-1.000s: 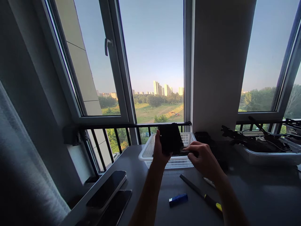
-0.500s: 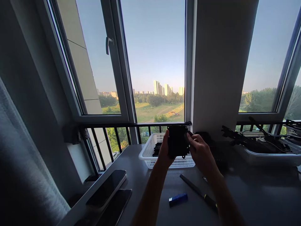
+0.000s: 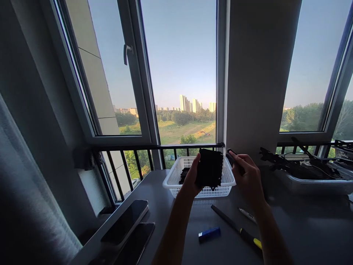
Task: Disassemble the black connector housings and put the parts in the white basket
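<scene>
Single view from the head

The camera, worn on the head, faces forward and slightly down across the counter [image 3: 160,202] to the window [image 3: 179,55], seeing the left hand [image 3: 192,178] and right hand [image 3: 248,176] from behind, close, below centre.

Both bare forearms [image 3: 176,221] angle in toward the far edge of the desk [image 3: 309,224], left hand [image 3: 193,176] gripping, thumb pointing up, right hand [image 3: 248,176] kinda apart from it, fingers [image 3: 250,162] curled in a pinch.
</scene>
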Action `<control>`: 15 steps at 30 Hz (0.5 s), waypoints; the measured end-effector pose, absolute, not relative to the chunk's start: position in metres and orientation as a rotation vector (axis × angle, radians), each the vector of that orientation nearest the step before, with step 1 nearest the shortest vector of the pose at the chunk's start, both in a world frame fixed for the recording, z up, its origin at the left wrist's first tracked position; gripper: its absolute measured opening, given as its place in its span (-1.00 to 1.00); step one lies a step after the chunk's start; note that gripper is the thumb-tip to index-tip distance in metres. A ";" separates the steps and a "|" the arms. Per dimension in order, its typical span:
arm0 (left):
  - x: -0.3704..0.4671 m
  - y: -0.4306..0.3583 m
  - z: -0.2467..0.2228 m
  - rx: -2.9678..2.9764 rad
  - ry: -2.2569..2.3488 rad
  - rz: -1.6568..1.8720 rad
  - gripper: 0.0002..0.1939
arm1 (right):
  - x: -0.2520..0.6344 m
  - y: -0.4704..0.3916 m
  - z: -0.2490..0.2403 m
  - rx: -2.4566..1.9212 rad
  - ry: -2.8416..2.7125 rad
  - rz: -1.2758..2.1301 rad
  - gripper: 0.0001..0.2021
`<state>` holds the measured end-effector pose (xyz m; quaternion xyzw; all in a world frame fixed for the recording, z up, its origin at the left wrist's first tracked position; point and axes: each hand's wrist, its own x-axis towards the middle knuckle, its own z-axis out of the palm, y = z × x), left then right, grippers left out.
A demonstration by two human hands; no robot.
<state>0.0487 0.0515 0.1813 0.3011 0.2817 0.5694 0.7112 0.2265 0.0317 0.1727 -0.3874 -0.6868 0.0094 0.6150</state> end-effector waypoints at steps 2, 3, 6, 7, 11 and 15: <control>0.057 0.048 0.180 0.697 0.601 1.196 -0.44 | 0.225 0.037 0.170 -0.915 -1.611 -0.017 -0.57; 0.060 0.047 0.179 0.703 0.589 1.190 -0.43 | 0.224 0.038 0.168 -0.926 -1.644 -0.020 -0.56; 0.063 0.047 0.179 0.681 0.568 1.273 -0.43 | 0.218 0.039 0.165 -0.934 -1.760 0.029 -0.54; 0.062 0.047 0.180 0.668 0.563 1.319 -0.43 | 0.216 0.037 0.165 -0.929 -1.804 0.060 -0.54; 0.048 0.050 0.183 0.650 0.554 1.455 -0.47 | 0.210 0.024 0.168 -0.898 -1.995 0.224 -0.56; 0.037 0.052 0.184 0.645 0.585 1.488 -0.53 | 0.212 0.016 0.173 -0.905 -1.995 0.265 -0.63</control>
